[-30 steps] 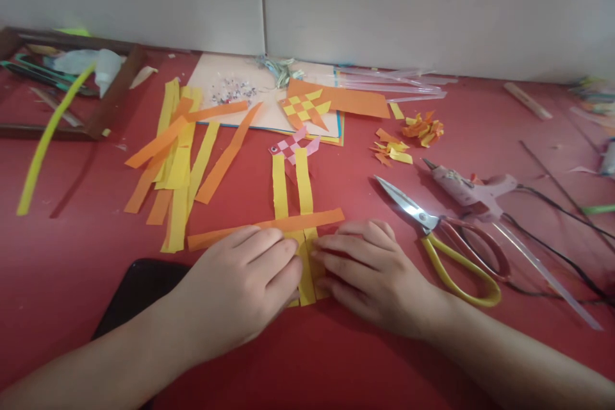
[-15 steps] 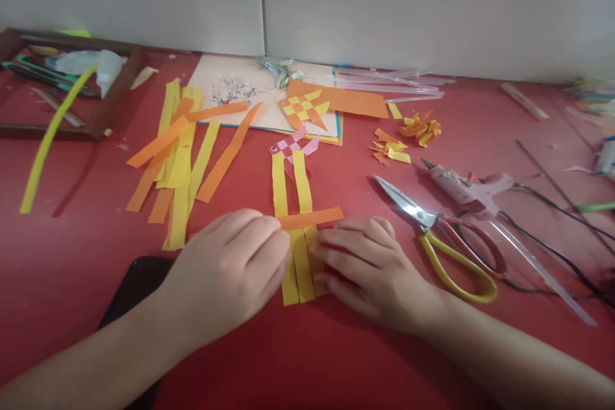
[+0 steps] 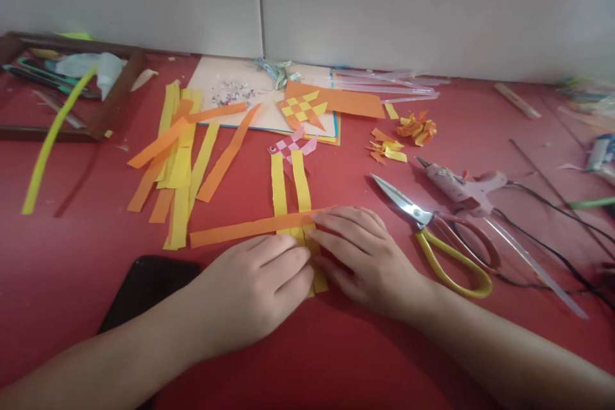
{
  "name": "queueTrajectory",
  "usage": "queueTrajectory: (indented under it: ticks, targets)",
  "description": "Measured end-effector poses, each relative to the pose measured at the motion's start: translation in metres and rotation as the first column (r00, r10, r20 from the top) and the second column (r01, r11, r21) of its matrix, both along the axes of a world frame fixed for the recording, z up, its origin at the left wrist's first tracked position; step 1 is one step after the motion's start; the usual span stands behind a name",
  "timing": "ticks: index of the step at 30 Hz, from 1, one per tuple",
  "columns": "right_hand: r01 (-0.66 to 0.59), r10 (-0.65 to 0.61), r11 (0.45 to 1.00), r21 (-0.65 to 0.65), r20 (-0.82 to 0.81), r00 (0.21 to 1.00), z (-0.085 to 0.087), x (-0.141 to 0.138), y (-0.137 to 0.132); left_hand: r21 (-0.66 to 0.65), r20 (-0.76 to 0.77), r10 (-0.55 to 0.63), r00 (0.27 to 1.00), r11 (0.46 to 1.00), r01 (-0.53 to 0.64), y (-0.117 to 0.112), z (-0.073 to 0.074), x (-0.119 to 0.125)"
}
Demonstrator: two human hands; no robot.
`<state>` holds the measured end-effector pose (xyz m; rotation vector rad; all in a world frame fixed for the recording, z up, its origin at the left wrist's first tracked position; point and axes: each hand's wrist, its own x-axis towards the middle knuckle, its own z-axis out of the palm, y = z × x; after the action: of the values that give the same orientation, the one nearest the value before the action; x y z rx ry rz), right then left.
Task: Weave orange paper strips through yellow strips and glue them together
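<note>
In the head view, yellow paper strips (image 3: 302, 184) stand upright side by side, with an orange paper strip (image 3: 240, 229) lying across them. My left hand (image 3: 262, 285) is closed over the lower yellow strips, its fingertips hidden. Beside it, my right hand (image 3: 369, 256) lies with fingers apart, its tips touching the orange strip's right end and the yellow strips. A pink woven paper fish (image 3: 293, 144) is just beyond the strips' far ends. An orange and yellow woven fish (image 3: 302, 109) lies farther back.
Loose yellow and orange strips (image 3: 180, 160) lie left, near a dark phone (image 3: 148, 285) partly under my left arm. Right are scissors (image 3: 418, 211), a glue gun (image 3: 461, 189) with cord, and paper scraps (image 3: 418, 129). A wooden tray (image 3: 108, 112) stands far left, against the wall side.
My left hand has shifted right and slightly down, uncovering the orange strip's left part. My right fingers now rest over that strip's right end.
</note>
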<state>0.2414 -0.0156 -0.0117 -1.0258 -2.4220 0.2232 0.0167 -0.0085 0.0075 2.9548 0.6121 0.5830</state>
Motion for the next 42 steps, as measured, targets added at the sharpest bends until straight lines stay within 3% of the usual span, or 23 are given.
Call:
queueTrajectory:
  ticks: [16, 37, 42]
  targets:
    - [0.017, -0.017, 1.000, -0.013, 0.021, 1.000, 0.0002, -0.0020, -0.0004, 0.096, 0.005, 0.045, 0.999, 0.994, -0.045, 0.0003, -0.0032, 0.0006]
    - [0.048, -0.048, 0.998, -0.039, -0.015, 0.999, 0.0002, -0.0024, -0.0002, 0.111, 0.038, 0.062, 0.997, 0.992, -0.066, -0.0009, -0.0023, 0.0035]
    - [0.049, -0.049, 0.999, -0.018, -0.012, 0.999, 0.0071, -0.0024, 0.0035, 0.106, 0.008, 0.077, 0.997, 0.991, -0.078, -0.0019, -0.0042, 0.0020]
